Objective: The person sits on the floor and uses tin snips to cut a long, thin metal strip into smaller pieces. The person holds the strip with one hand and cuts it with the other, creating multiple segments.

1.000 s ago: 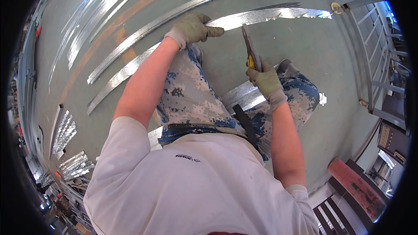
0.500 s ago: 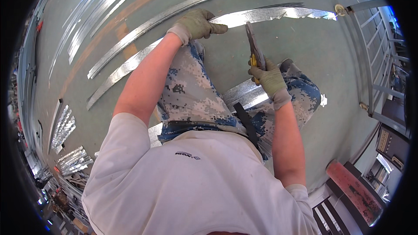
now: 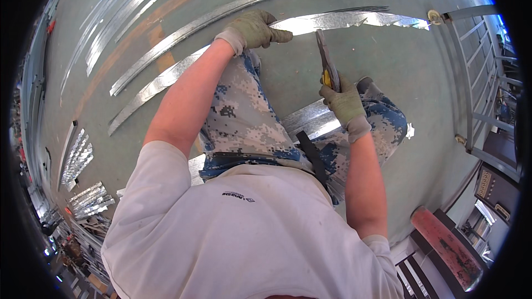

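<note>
My gloved left hand (image 3: pixel 252 29) grips a long, shiny sheet-metal strip (image 3: pixel 316 23). The strip runs on both sides of the hand, down toward the lower left and out to the right, where its near edge has a row of angled notches and bent tabs. In my gloved right hand (image 3: pixel 344 104) is a pair of tin snips (image 3: pixel 323 52) with some yellow on the handles. Their tip points up toward the strip, just short of its near edge. Part of the handles is hidden by the fingers.
Another long metal strip (image 3: pixel 194 25) lies beyond, with more strips (image 3: pixel 119 19) at the far left. Notched pieces (image 3: pixel 78 158) are piled at left. A wheeled metal frame (image 3: pixel 468 66) stands at right, and a red cylinder (image 3: pixel 446 243) lies at lower right.
My right hand and the snips have shifted slightly to the right. My left hand keeps its grip on the strip, and the view has moved a little.
</note>
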Tool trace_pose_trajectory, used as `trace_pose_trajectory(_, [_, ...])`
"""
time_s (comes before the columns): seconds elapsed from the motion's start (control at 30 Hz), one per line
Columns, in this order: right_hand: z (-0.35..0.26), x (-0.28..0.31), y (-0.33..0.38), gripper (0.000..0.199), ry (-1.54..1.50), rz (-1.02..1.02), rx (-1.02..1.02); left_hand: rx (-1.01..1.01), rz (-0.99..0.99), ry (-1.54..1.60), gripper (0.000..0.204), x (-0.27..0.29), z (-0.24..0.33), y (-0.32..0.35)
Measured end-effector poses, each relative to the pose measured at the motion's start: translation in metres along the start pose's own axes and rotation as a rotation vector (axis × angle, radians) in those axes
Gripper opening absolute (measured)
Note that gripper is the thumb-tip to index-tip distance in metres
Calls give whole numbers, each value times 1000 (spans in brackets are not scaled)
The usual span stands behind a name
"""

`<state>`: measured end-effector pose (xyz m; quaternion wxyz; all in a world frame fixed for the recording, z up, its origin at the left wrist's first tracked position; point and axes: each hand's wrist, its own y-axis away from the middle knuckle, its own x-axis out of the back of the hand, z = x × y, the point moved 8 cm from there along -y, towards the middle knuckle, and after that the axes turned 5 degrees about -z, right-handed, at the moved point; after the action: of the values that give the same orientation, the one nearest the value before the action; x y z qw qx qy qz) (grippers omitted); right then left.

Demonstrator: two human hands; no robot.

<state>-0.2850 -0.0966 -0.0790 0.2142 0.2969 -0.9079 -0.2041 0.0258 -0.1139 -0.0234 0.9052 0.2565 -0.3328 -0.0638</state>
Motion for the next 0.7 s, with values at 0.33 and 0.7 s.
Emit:
trace_pose_trajectory(0.33, [8, 0, -2, 50, -82, -41, -33, 2, 12, 4, 66, 0, 4, 2])
trace_pose_trajectory(0.7, [-22, -20, 13, 68, -558, -274, -112, -6, -23, 31, 70, -3, 2, 3])
